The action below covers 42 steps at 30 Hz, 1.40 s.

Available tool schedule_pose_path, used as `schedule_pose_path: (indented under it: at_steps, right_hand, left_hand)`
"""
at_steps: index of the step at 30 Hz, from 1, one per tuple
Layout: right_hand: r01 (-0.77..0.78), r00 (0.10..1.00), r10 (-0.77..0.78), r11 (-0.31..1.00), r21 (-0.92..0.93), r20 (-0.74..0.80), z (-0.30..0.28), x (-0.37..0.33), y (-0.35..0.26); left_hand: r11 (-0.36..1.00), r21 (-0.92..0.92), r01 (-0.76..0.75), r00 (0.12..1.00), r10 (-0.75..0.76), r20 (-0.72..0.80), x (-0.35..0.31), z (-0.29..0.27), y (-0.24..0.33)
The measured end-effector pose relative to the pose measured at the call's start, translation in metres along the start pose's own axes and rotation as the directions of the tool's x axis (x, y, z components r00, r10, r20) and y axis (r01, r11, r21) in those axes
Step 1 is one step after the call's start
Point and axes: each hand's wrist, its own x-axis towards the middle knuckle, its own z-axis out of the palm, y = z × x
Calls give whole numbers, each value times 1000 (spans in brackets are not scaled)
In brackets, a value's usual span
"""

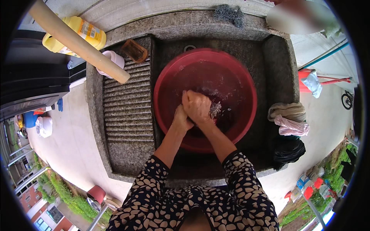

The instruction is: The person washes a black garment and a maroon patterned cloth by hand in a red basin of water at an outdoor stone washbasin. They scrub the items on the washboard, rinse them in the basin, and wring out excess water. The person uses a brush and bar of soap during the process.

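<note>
A large round red basin (246, 73) with water in it stands in the stone sink. Over its near left part, my two hands are pressed together. My right hand (197, 106) is closed and lies on top, its fingers curled toward the left. Beneath and beside it is my left hand (180, 118), also closed and partly covered. What they grip, if anything, is hidden between them. Just right of my right hand, a small pale patterned patch (215, 109) shows at the water; I cannot tell whether it is cloth or splashing water.
Left of the basin is a ribbed stone washboard (127, 109), with an amber soap box (135, 51) and a pale pink cup (112, 61) above it. A wooden pole (84, 44) crosses near a yellow jug (90, 32). Cloths (289, 117) hang over the sink's right edge. A steel-wool scourer (229, 15) lies on the back ledge.
</note>
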Motion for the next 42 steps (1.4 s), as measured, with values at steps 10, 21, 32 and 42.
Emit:
schedule_pose_path:
  at_steps: [10,21,32,42]
  right_hand:
    - [-288,949,311,920,266,-45,7,17,121]
    - [436,891,-414,895,97,-189,-14,-34,-52]
    - [-495,807,576,781,380,-132,-46,29,127]
    - [138,990,-139,914,381,-25,-21,-51,-50]
  left_hand:
    - [989,125,-82,985,99,-139,8,20,28]
    - [952,-214,-221,765,305,568,-9,-13,14]
    - [898,304,-317,900,386,-204,-7,-9,33]
    - [985,-23,-173,923,170,346,-14,1,34]
